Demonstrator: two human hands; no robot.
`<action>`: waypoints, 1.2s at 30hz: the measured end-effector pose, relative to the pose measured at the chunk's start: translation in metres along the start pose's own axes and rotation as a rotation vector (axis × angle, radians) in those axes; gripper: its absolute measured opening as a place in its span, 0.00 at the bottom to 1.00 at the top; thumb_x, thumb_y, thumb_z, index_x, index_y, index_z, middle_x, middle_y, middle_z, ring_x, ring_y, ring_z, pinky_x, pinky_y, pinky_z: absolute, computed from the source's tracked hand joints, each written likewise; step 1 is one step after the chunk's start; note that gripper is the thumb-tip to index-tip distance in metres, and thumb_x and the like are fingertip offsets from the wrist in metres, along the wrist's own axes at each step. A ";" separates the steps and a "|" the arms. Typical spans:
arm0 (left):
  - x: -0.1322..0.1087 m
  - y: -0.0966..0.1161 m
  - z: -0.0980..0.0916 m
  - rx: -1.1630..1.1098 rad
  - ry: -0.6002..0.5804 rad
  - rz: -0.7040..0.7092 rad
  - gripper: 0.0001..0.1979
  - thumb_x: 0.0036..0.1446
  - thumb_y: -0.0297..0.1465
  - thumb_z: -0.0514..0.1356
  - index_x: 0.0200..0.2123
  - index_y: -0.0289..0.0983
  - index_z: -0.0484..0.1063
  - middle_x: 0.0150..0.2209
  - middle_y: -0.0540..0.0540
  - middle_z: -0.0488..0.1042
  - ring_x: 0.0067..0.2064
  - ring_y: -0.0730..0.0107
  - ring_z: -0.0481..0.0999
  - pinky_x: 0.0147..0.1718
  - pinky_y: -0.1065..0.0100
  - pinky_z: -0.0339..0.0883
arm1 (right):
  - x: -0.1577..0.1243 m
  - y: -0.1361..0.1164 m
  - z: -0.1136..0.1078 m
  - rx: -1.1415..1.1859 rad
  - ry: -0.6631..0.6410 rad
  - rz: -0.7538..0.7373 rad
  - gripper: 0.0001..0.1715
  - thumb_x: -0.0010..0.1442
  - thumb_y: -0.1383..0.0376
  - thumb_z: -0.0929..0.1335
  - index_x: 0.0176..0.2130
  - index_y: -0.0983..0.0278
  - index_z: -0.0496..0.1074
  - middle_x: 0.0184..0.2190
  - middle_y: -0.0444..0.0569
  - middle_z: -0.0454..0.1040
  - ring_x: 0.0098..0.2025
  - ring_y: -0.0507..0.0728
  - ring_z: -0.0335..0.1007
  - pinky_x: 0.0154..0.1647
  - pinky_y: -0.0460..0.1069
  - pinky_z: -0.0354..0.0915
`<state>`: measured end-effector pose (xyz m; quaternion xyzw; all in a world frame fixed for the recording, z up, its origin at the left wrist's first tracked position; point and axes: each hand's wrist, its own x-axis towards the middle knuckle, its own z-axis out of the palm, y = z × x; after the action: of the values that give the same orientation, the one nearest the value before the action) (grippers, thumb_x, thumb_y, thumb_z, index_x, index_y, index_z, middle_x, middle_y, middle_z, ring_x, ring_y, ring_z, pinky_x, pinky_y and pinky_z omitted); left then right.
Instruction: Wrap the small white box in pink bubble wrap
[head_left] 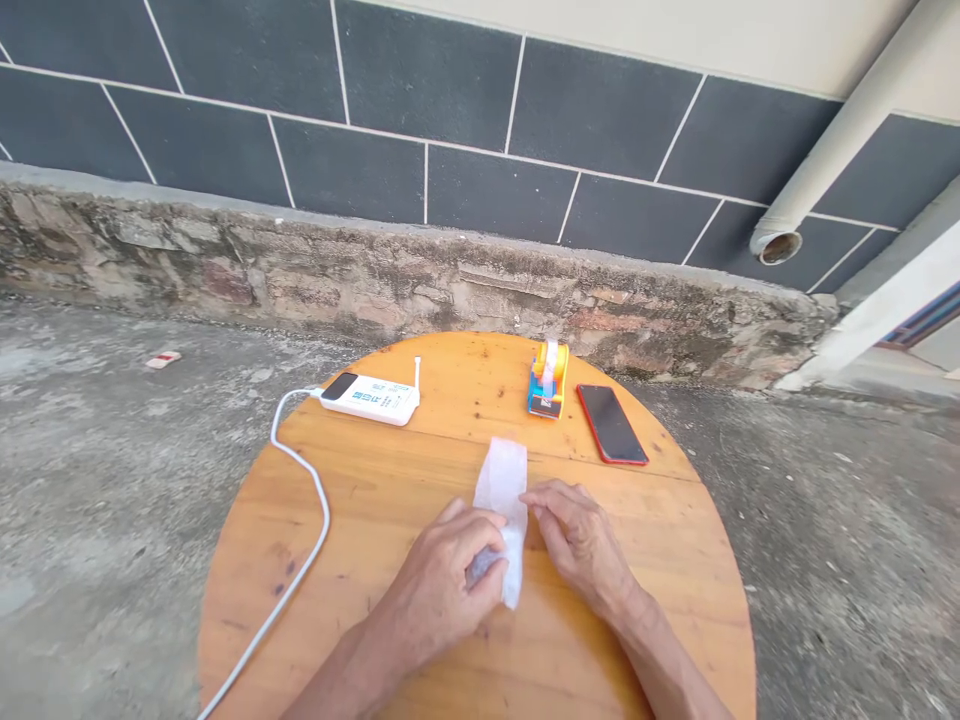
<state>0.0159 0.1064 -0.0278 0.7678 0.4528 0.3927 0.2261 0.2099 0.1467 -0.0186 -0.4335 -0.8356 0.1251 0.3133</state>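
A whitish, half-see-through folded strip [504, 475], like thin plastic wrap or tissue, lies lengthwise on the round wooden table. My left hand [450, 565] holds its lower left side, with curled fingers over the strip and the thumb close to its near end. On the opposite side, my right hand [581, 535] is closed in a pinch at the strip's right edge, level with its middle. Beyond the strip stands a small tape dispenser [547, 382] in yellow and blue, carrying a roll of clear tape. The left palm hides part of the strip.
A red-edged phone [613, 424] lies at the table's right. At the left is a white power bank [375, 399] with a white cable [324, 510] running down the near left side. The table [300, 620] faces a stone base [337, 270] and a tiled wall; a pipe [817, 170] juts out at right.
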 end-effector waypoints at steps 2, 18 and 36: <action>-0.001 0.000 0.001 0.006 0.000 0.001 0.09 0.48 0.19 0.55 0.28 0.39 0.67 0.41 0.50 0.76 0.38 0.68 0.71 0.37 0.67 0.66 | 0.000 0.000 -0.001 0.046 -0.018 0.025 0.14 0.61 0.71 0.60 0.40 0.62 0.72 0.33 0.47 0.75 0.34 0.54 0.70 0.37 0.49 0.60; -0.001 0.003 -0.001 0.006 0.050 0.038 0.09 0.48 0.20 0.55 0.28 0.39 0.70 0.40 0.49 0.77 0.40 0.67 0.71 0.38 0.66 0.67 | -0.027 -0.033 -0.028 -0.053 -0.293 -0.010 0.36 0.55 0.66 0.67 0.61 0.59 0.57 0.58 0.54 0.64 0.59 0.63 0.59 0.59 0.62 0.55; 0.000 0.004 -0.003 -0.043 0.031 0.001 0.10 0.48 0.19 0.56 0.29 0.39 0.71 0.40 0.51 0.77 0.41 0.68 0.71 0.40 0.67 0.67 | -0.034 -0.044 0.004 -0.125 -0.126 -0.046 0.27 0.54 0.74 0.65 0.53 0.59 0.63 0.53 0.53 0.69 0.53 0.61 0.65 0.50 0.57 0.61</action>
<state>0.0159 0.1044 -0.0228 0.7571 0.4472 0.4142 0.2353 0.1939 0.0941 -0.0143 -0.4242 -0.8696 0.0926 0.2350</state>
